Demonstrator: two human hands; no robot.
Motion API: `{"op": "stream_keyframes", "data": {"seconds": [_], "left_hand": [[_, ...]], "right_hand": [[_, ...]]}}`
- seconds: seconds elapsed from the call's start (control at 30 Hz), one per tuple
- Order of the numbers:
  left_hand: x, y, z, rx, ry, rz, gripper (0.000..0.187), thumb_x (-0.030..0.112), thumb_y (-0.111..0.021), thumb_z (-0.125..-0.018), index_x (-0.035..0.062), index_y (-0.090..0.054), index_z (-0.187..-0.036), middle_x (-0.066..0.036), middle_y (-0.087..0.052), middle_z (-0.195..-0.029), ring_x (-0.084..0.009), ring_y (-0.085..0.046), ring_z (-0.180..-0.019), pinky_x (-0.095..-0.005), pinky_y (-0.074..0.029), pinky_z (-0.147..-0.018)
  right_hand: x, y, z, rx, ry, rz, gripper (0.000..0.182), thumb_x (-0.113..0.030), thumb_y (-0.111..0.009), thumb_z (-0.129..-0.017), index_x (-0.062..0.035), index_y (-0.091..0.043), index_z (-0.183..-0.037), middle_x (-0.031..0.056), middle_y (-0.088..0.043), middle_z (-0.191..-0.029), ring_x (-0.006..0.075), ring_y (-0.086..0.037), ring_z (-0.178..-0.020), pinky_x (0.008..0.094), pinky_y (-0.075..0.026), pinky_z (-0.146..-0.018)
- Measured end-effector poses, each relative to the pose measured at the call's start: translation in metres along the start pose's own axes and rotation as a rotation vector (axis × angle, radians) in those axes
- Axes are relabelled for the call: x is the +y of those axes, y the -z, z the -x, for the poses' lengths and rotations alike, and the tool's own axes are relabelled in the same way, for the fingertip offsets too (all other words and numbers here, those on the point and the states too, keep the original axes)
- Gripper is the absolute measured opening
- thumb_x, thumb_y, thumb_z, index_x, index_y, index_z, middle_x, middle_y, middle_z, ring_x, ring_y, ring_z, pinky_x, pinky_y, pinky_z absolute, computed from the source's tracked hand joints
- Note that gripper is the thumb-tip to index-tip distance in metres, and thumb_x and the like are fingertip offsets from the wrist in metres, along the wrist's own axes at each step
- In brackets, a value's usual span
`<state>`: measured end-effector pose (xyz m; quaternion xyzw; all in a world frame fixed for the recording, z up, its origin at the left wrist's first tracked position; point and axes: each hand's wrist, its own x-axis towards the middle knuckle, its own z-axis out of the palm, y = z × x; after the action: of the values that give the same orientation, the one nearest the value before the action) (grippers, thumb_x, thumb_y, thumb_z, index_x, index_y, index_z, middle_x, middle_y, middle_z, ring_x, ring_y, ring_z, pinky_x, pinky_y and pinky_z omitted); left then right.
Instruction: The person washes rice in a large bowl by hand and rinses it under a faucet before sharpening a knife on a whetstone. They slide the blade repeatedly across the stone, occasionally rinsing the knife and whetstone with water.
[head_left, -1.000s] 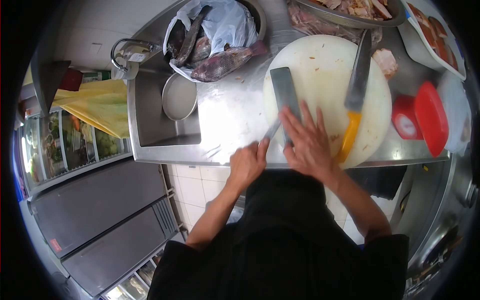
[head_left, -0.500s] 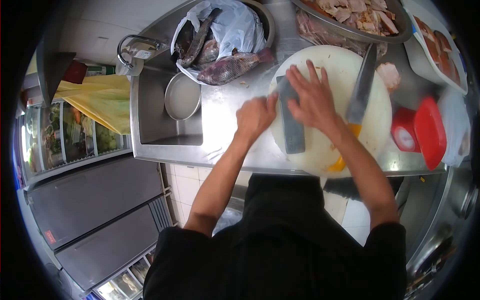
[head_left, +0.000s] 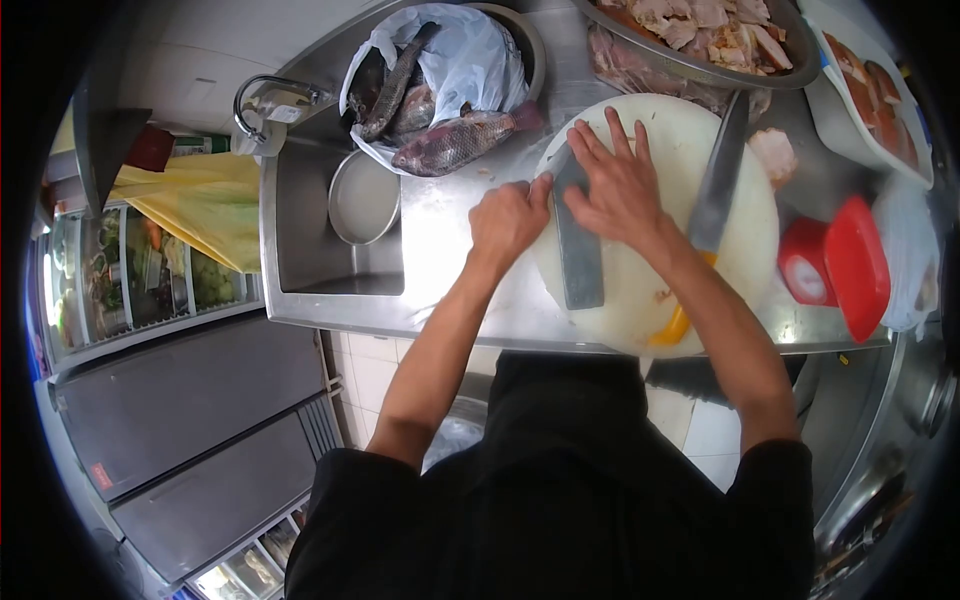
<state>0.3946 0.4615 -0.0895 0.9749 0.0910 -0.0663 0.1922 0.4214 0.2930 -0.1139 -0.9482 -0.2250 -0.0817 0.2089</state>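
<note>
Right grip lies spread over the grey stone, apparently for pressure; beside it, left grip curls closed, any contents hidden.

The block looks matt, the board smooth plastic, the counter metal (glossy).

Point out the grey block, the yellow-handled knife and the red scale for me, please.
Grey block (head_left: 582,248): head view, middle of its upper face.
Yellow-handled knife (head_left: 725,172): head view, on the blade.
Red scale (head_left: 814,248): head view, on the body, just above the dial.
</note>
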Motion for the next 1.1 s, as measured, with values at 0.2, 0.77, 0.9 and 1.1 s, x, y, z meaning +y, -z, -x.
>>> {"op": "stream_keyframes", "data": {"seconds": [0.2, 0.77, 0.9, 1.1], "left_hand": [[-0.036, -0.006, 0.114, -0.096, 0.015, -0.029, 0.055, 0.045, -0.051, -0.099, 0.0042, -0.067, -0.065, -0.026, -0.061, -0.061, -0.0460, -0.063, -0.059, -0.0544, -0.051, -0.059], [-0.042, 0.003, 0.130, -0.149, 0.025, 0.014, 0.056, 0.045, -0.051, -0.099, 0.0034, -0.068, -0.066, -0.025, -0.062, -0.061, -0.0461, -0.063, -0.060, -0.0544, -0.050, -0.059], [-0.033, -0.006, 0.074, -0.100, 0.011, -0.032, 0.056, 0.047, -0.052, -0.098, 0.0043, -0.069, -0.065, -0.025, -0.062, -0.062, -0.0442, -0.064, -0.061, -0.0527, -0.051, -0.060], [-0.002, -0.004, 0.006, -0.030, -0.011, -0.005, 0.058, 0.050, -0.049, -0.098, 0.0034, -0.073, -0.074, -0.025, -0.066, -0.071, -0.0447, -0.067, -0.073, -0.0523, -0.053, -0.069]], "right_hand": [[-0.047, 0.024, 0.086, -0.104, 0.001, -0.177, 0.073, -0.028, -0.062, -0.075, -0.0014, -0.049, -0.142, 0.0123, -0.045, -0.151, 0.0390, -0.026, -0.147, 0.0607, -0.011, -0.119], [-0.062, 0.025, 0.104, -0.169, -0.028, -0.240, 0.075, -0.031, -0.064, -0.077, -0.0014, -0.046, -0.144, 0.0118, -0.041, -0.153, 0.0380, -0.026, -0.147, 0.0623, -0.012, -0.118], [-0.035, 0.011, 0.066, -0.084, -0.002, -0.115, 0.073, -0.031, -0.063, -0.078, -0.0018, -0.046, -0.143, 0.0121, -0.042, -0.153, 0.0374, -0.026, -0.147, 0.0615, -0.011, -0.119], [0.002, -0.002, 0.005, 0.039, 0.012, -0.022, 0.070, -0.028, -0.063, -0.079, -0.0038, -0.047, -0.143, 0.0136, -0.045, -0.151, 0.0398, -0.030, -0.145, 0.0641, -0.018, -0.115]]}}
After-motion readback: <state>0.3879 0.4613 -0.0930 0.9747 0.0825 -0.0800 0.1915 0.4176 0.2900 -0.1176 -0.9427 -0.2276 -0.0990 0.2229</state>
